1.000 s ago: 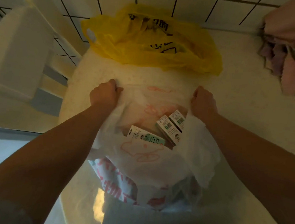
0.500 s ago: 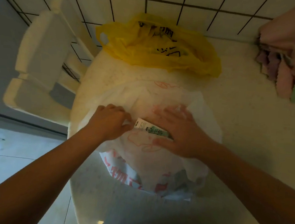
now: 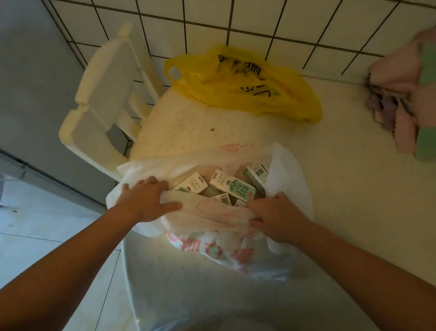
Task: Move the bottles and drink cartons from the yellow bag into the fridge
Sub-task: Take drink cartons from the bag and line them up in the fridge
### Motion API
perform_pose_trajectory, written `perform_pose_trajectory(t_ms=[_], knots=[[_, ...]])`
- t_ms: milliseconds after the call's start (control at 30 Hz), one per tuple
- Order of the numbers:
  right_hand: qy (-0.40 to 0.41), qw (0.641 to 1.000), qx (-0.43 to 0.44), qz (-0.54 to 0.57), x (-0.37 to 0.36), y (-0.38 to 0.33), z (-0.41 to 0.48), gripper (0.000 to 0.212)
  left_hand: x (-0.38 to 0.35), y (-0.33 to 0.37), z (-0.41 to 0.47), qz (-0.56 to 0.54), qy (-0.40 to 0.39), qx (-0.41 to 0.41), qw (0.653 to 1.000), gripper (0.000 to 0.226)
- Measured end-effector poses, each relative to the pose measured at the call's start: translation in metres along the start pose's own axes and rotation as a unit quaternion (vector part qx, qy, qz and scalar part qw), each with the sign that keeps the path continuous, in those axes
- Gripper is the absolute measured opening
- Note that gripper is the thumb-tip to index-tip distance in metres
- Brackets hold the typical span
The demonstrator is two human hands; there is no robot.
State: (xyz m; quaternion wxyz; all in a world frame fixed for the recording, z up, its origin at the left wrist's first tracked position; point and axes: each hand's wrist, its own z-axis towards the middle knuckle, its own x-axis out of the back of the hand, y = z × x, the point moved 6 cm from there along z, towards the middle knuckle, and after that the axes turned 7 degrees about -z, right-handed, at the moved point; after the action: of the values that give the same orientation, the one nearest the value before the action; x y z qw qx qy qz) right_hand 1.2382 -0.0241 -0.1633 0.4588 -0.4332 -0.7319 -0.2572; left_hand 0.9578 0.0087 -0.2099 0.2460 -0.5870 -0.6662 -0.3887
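Both hands are clenched on the near rim of the white bag (image 3: 293, 171), pulling its mouth open. The left hand (image 3: 144, 198) has its fingers (image 3: 149, 183) hooked over the rim and its thumb pressed on the outside. The right hand (image 3: 276, 217) pinches the same rim further round, at 3 o'clock from the left.

The cartons (image 3: 232, 188) lie loose inside the mouth, just beyond both hands toward 12 o'clock and between them. The middle one lies flat, its long axis running roughly from 10 to 4 o'clock, with its lower end just beside the right hand. That hand is the nearer, and it would likely have to let go of the rim and reach in across the short side. A second carton (image 3: 193, 184) sits closer to the left hand, angled from 8 to 2 o'clock.

The yellow bag (image 3: 246, 94) lies crumpled on the surface (image 3: 361, 192) at 12 o'clock, well apart from the hands and against the tiled wall (image 3: 198, 4). What it holds cannot be seen. No bottles show.
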Motion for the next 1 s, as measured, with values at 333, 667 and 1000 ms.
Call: perform_pose_trajectory(t_ms=[333,667,1000], knots=[[0.013,0.999,0.036,-0.017,-0.010,-0.012,-0.058,0.032,-0.031,-0.022,-0.053,-0.074,0.181,-0.103,0.975,0.018],[0.096,0.994,0.030,-0.032,-0.044,-0.052,-0.089,0.022,-0.054,-0.037,-0.067,-0.106,0.149,0.063,0.981,0.034],[0.053,0.997,-0.045,0.041,-0.067,-0.041,-0.102,0.062,-0.072,0.042,-0.103,-0.032,0.288,-0.194,0.937,0.037]])
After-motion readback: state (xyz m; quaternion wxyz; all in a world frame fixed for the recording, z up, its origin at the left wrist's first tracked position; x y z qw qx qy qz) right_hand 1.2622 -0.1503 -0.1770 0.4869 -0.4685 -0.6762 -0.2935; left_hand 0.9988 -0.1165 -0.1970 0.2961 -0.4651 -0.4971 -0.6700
